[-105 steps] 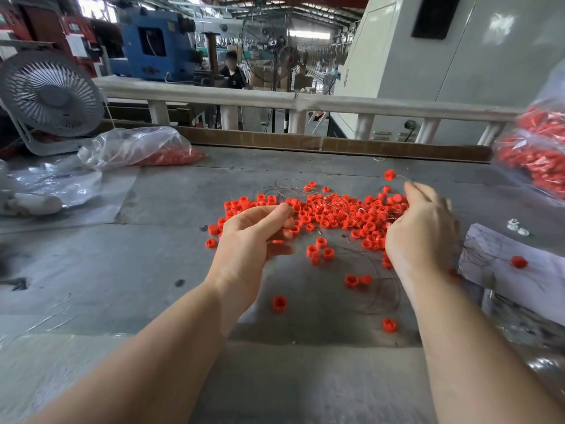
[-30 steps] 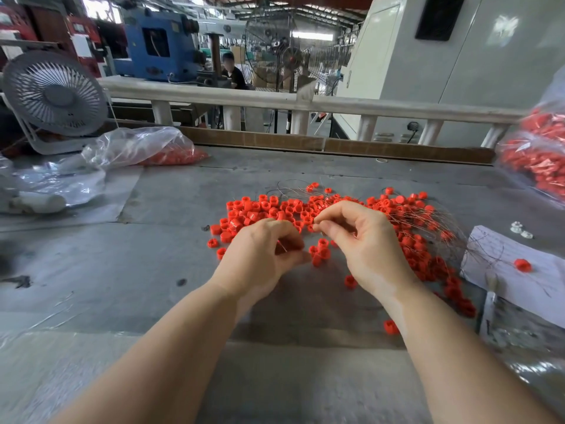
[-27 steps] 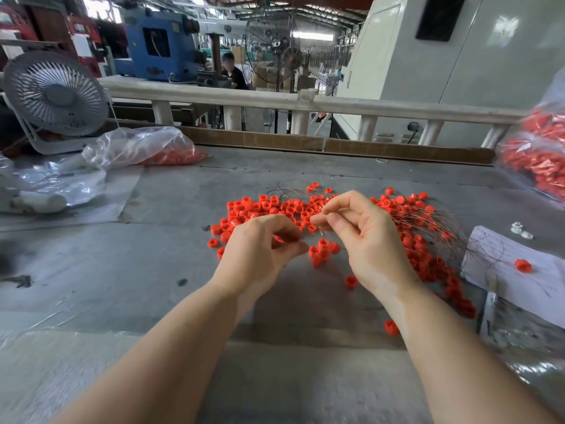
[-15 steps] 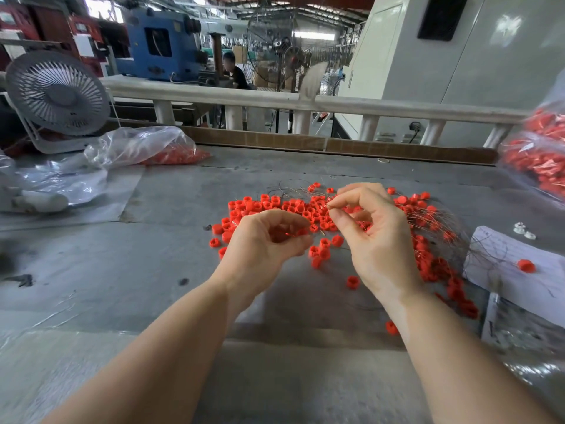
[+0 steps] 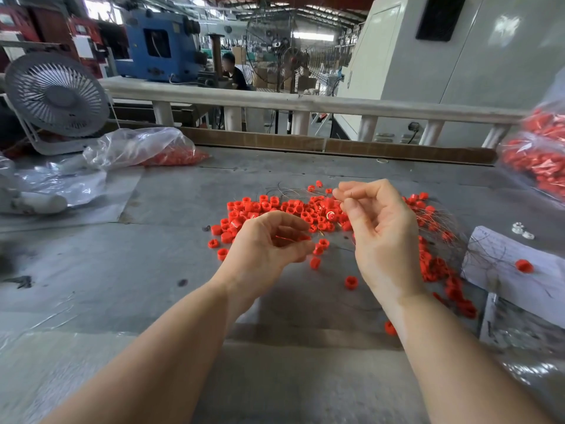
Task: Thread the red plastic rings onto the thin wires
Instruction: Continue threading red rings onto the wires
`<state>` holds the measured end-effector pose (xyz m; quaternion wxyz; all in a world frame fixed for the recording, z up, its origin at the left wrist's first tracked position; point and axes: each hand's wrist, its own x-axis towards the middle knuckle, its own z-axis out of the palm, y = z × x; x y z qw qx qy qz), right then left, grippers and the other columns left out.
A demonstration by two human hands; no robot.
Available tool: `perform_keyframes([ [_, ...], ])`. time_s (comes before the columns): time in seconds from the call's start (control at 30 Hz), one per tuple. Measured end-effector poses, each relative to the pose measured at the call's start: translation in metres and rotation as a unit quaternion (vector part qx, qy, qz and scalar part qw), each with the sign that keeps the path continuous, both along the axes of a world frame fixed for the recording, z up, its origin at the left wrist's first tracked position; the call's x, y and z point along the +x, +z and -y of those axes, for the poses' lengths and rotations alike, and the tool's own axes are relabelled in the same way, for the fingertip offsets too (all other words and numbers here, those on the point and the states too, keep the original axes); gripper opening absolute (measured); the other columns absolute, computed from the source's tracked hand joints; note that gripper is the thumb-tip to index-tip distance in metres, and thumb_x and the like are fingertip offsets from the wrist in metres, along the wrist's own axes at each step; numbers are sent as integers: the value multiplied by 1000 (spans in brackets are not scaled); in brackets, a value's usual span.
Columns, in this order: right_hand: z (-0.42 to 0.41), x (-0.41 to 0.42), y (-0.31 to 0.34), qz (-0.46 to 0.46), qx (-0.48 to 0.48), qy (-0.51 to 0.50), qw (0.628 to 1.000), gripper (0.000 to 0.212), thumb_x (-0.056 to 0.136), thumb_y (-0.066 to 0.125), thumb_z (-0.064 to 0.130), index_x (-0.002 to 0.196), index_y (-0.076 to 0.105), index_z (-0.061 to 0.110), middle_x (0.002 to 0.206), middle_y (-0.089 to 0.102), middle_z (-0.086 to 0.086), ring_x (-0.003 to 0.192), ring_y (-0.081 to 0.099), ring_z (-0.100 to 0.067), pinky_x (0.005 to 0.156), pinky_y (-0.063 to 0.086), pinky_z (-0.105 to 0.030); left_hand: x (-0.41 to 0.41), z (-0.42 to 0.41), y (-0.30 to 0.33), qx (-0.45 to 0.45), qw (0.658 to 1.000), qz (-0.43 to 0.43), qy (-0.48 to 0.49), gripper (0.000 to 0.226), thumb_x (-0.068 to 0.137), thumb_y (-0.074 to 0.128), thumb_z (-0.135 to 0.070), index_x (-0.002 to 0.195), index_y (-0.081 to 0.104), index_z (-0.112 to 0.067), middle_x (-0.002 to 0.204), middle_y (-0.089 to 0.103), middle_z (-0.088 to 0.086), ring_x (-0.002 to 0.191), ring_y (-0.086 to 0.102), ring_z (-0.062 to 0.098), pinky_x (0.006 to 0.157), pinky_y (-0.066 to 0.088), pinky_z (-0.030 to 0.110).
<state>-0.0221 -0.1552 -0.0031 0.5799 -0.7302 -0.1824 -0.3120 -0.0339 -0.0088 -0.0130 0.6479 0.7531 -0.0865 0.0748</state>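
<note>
Grey table (image 5: 122, 270), red rings (image 5: 275, 208) beneath both hands' wire-pinching fingers (image 5: 342, 194).

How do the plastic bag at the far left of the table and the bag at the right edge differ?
The left bag lies slumped flat on the table, mostly slack, with red rings only at its right end. The right bag is cut off by the frame edge, bulges fuller, and red fills nearly all that shows. Both are clear plastic holding red pieces.

Right bag of rings (image 5: 541, 154) — cut off at frame edge.
</note>
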Motion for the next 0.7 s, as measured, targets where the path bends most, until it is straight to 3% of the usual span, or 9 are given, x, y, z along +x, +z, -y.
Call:
perform_keyframes([
  [0.17,0,3,-2,-4,-18,28,999,22,90,53,-2,84,55,18,102,65,3,93,63,-3,81,48,-14,-1,1,1,-18,1000,-3,1,19,73,74,0,86,67,-10,74,67,1,63,64,8,65,54,17],
  [0.33,-2,6,-13,-97,-161,21,982,31,89,56,2,75,51,29,89,67,0,84,64,-20,81,52,-37,-1,0,0,-17,1000,-1,16,19,72,75,0,83,67,-13,73,68,1,62,63,5,63,53,15],
  [0.43,-3,5,-16,-136,-235,22,962,32,90,56,5,73,50,33,84,66,7,83,64,-12,80,51,-35,2,0,-2,-10,1000,-6,29,19,75,73,3,84,66,-12,74,67,3,61,63,5,64,54,16],
  [0.53,-4,3,-15,-128,-224,15,966,33,91,55,8,72,49,34,84,67,6,81,64,-9,80,52,-33,3,-1,-3,-7,999,-7,37,18,75,73,2,86,66,-10,75,68,4,60,63,5,63,53,15],
  [0.7,-2,5,-11,-90,-155,-23,984,23,93,50,9,78,49,26,83,67,0,78,64,-17,74,51,-42,4,-1,-3,-14,999,-8,44,22,75,72,4,79,64,-16,70,66,1,57,62,5,62,53,16],
])
